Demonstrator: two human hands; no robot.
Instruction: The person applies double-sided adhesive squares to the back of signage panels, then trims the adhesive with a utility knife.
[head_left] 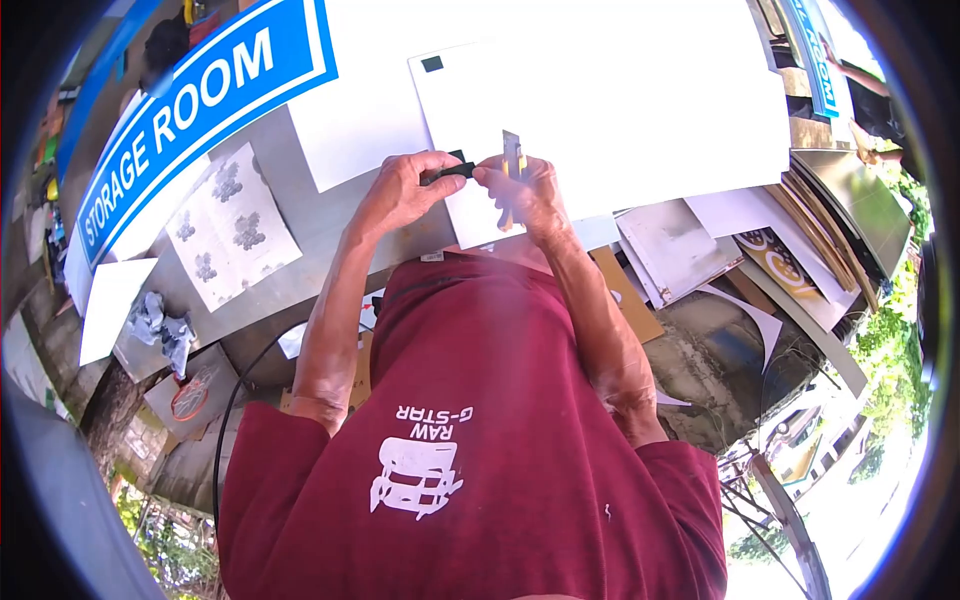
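A white sheet [620, 110] lies on a grey table [325, 235] — apparently outdoors.

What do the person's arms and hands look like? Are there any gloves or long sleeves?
No gloves: the left hand and right hand are both bare, each with five fingers' worth of ordinary hand shape. The forearms are bare too. The maroon T-shirt has short sleeves, and its white print includes the words "G-STAR RAW".

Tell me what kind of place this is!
It looks like a sign-making workshop, maybe partly outdoors. There's a big blue STORAGE ROOM sign, a large white sheet laid out, and a cutter in the person's right hand.
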